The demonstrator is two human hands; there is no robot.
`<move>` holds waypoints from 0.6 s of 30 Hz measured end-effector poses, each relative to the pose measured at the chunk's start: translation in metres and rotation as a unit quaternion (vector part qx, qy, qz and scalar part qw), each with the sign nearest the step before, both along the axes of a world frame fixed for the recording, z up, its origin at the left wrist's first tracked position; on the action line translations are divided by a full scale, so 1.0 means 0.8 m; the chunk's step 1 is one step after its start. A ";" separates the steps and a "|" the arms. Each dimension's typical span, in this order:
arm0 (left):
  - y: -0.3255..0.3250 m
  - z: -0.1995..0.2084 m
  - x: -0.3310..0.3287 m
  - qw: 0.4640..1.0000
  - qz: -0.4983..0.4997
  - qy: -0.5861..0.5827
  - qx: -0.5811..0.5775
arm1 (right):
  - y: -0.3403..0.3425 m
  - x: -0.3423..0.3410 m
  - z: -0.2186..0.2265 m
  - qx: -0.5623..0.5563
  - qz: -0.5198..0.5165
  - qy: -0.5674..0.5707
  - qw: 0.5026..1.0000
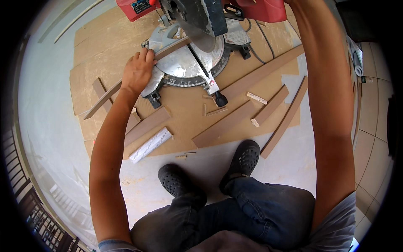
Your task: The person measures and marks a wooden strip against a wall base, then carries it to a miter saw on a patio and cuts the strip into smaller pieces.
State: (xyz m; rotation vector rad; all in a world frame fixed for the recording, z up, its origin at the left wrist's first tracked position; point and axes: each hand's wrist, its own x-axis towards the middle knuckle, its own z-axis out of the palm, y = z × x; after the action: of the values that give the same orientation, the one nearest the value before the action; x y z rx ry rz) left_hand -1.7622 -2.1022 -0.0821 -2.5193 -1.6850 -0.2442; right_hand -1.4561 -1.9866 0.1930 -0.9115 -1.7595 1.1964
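Note:
A long, narrow brown wooden strip point(173, 48) lies across the bed of a miter saw point(178, 65), its far end near the blade. My left hand point(138, 70) is closed over the strip just left of the round turntable. The other end of the strip slants out to the lower left past my wrist. Above the slotted turntable, the round metal blade point(204, 42) shows below its dark guard. My right forearm point(329, 84) reaches up beside the saw's red housing point(268, 9) and leaves the picture at the top, so the right hand is out of sight.
Cardboard sheets point(96, 46) cover the floor beneath the saw. Several wooden offcuts point(224, 123) are scattered across them, with a white paper-wrapped roll point(150, 145) nearby. A dark cable point(266, 40) runs behind the saw on the right. My dark clogs point(241, 159) stand close to the offcuts.

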 end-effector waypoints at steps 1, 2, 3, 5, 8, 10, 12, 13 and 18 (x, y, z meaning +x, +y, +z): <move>0.000 0.001 0.001 1.000 0.000 -0.001 -0.005 | -0.003 0.002 -0.001 -0.001 0.005 0.006 1.000; 0.000 0.002 0.001 1.000 -0.001 -0.001 -0.009 | -0.004 0.004 -0.002 -0.007 0.012 0.011 1.000; 0.001 0.001 0.001 1.000 -0.002 -0.003 -0.007 | -0.006 0.006 -0.002 -0.012 0.020 0.016 1.000; 0.001 0.001 0.000 1.000 -0.005 -0.006 0.000 | -0.005 0.009 -0.003 -0.030 0.041 0.024 0.998; 0.002 0.001 0.000 1.000 -0.007 0.000 -0.011 | -0.004 0.002 0.000 -0.046 -0.022 -0.005 0.999; 0.002 0.001 0.000 1.000 -0.018 -0.002 0.016 | -0.006 0.002 -0.001 -0.051 -0.013 -0.005 0.999; 0.000 0.000 -0.001 0.999 -0.022 -0.002 0.028 | -0.011 0.009 0.000 -0.059 0.014 0.012 0.998; -0.001 0.001 -0.002 0.999 -0.020 -0.001 0.026 | -0.020 0.013 0.002 -0.064 0.036 0.029 0.997; 0.001 0.001 0.000 0.999 -0.020 0.004 0.025 | -0.016 0.006 -0.006 -0.019 -0.032 -0.013 0.999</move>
State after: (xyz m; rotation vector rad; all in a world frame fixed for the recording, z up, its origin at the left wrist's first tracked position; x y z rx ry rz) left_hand -1.7621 -2.1013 -0.0816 -2.5165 -1.6058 -0.2762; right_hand -1.4509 -1.9995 0.1884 -1.0021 -1.7209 1.1845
